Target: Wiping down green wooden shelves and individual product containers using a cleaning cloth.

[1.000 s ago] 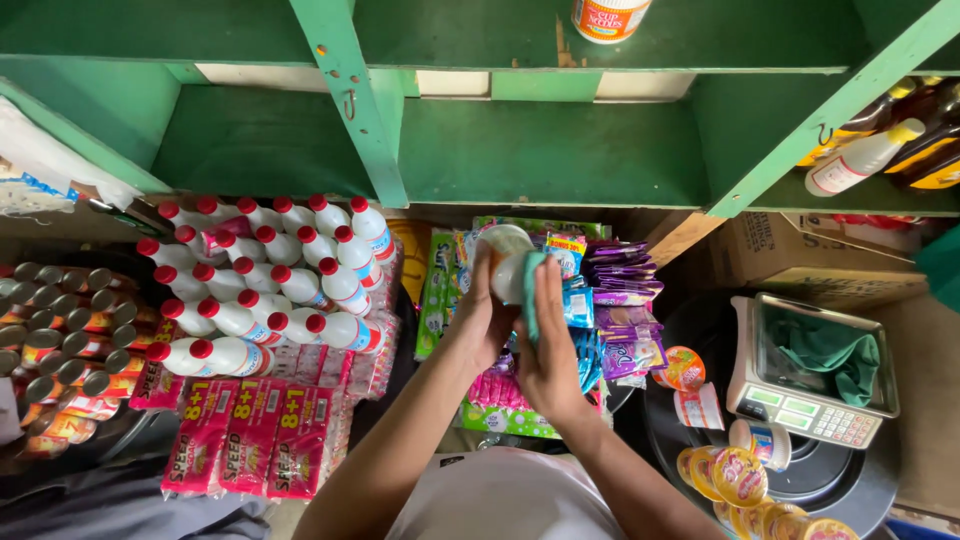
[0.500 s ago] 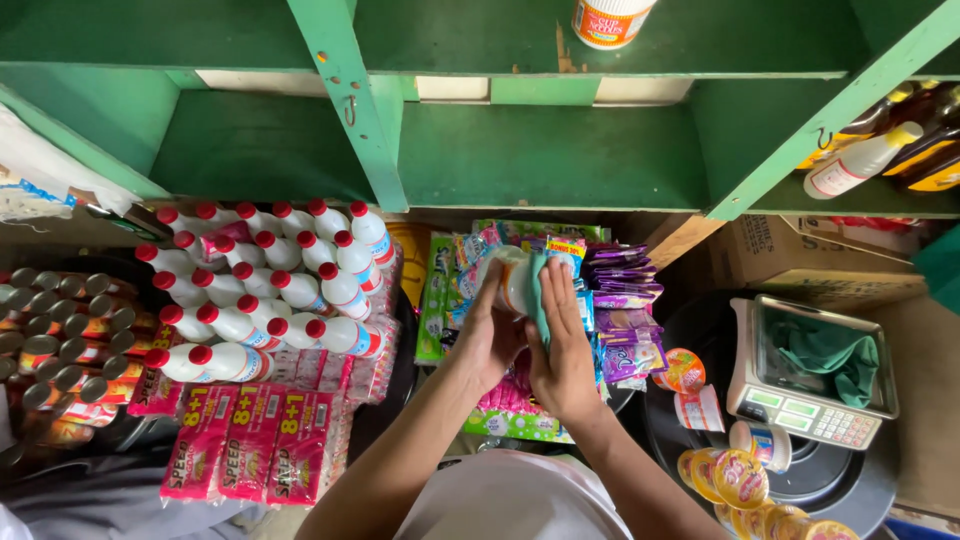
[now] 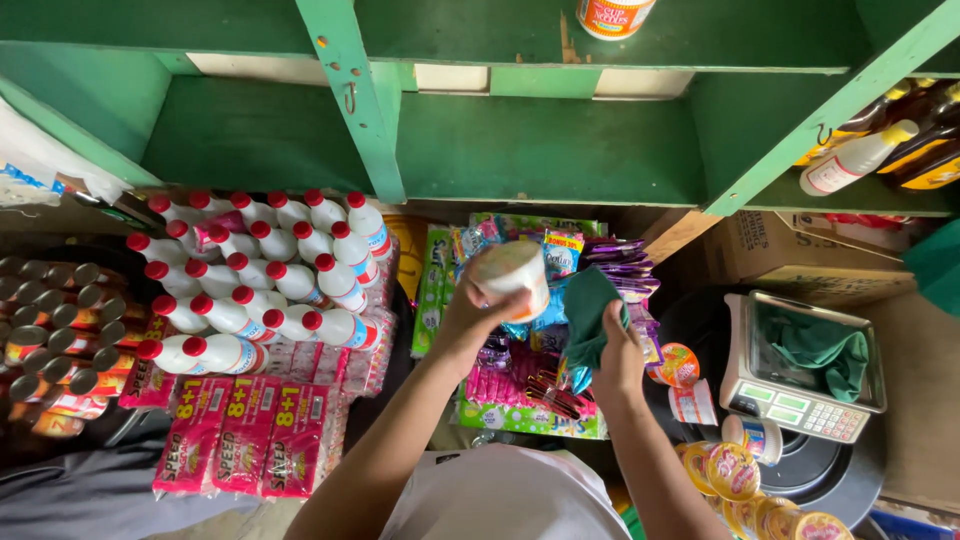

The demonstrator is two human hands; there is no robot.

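Left hand (image 3: 470,318) grips a pale, round plastic cup (image 3: 512,278) with a cream-coloured base turned toward me, fingers wrapped around its side. The cup is held up in the air, above the pile of sachet packs and below the green shelf. Its label is too blurred to make out.

Right hand (image 3: 615,355) is closed on a dark green cloth (image 3: 590,315), which hangs bunched from the fingers just beside the cup. I cannot tell whether cloth and cup touch; they look a little apart.

Directly under both hands I see a heap of coloured sachet strips (image 3: 520,385), pink, blue and green, with a stack of purple packets (image 3: 625,265) behind them.

To the left stand rows of white plastic bottles with red caps (image 3: 265,275), lying tilted against one another. In front of them lie red and pink sachet packs (image 3: 245,435). Further left, a block of small cans with grey lids (image 3: 55,335).

To the right sits a grey weighing scale (image 3: 805,375) with another green cloth in its pan, resting on a dark round surface. Near it are small round foil-lidded cups (image 3: 735,470), orange and yellow.

Above everything runs the green painted wooden shelf (image 3: 560,150). At its right end lie dark brown bottles (image 3: 915,140) and one pale bottle with a yellow cap (image 3: 860,158). A cardboard box (image 3: 790,255) sits beneath those.
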